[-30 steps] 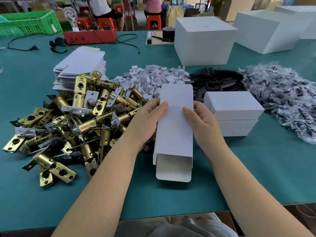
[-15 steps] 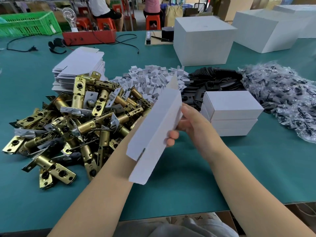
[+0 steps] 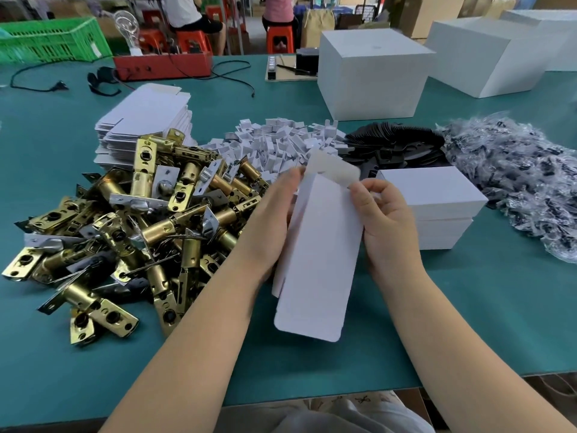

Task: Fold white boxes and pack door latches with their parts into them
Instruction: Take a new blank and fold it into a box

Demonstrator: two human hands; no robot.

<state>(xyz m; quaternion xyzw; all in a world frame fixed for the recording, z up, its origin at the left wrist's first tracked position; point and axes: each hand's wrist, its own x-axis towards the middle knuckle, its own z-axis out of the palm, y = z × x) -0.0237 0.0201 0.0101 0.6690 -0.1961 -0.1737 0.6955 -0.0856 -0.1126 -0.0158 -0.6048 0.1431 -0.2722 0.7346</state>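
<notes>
Both hands are holding one white box [image 3: 321, 245] above the green table [image 3: 468, 307], between the latch pile [image 3: 125, 220] and stacked boxes [image 3: 437, 207]. Left hand [image 3: 274, 226] is gripping its side; right hand [image 3: 384, 220] is pinching the top flap [image 3: 335, 170].

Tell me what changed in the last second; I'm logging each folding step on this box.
The white box, first flat between both hands and then tipped on edge, now faces up again. The right hand has shifted to its far end and pinches the top flap; the left hand holds the left side. The latch pile and finished boxes stayed put.
</notes>
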